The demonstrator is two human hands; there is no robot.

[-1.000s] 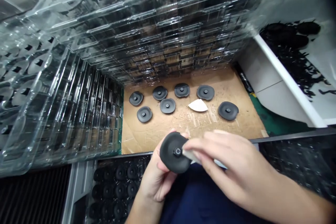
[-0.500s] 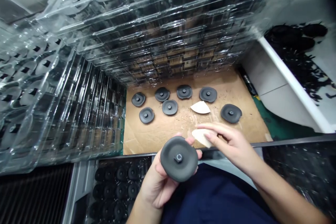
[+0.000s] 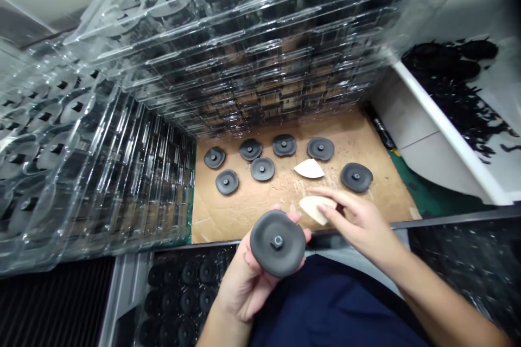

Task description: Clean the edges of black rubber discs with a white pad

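My left hand (image 3: 254,282) is closed around the rim of a dark grey dished disc (image 3: 278,257), its small raised hub facing up. To the right of it, my right hand (image 3: 352,214) pinches a cream wedge-shaped sponge (image 3: 315,207) between thumb and fingers. The sponge and the disc are apart. Another cream wedge sponge (image 3: 309,168) lies on the brown cardboard sheet (image 3: 244,217) beyond my right hand. Several similar grey discs are spread over the cardboard, among them one at the right (image 3: 356,177) and one at the left (image 3: 227,181).
Tall stacks of clear plastic trays (image 3: 244,49) rise behind and to the left. A white-edged bin (image 3: 451,124) at the right holds small black parts (image 3: 464,87). Below the table edge, a tray of black round parts (image 3: 187,298) sits at the lower left.
The view has shifted slightly. Both hands keep nearly the same place and hold the same things; the sponge in my right hand has tilted a little.
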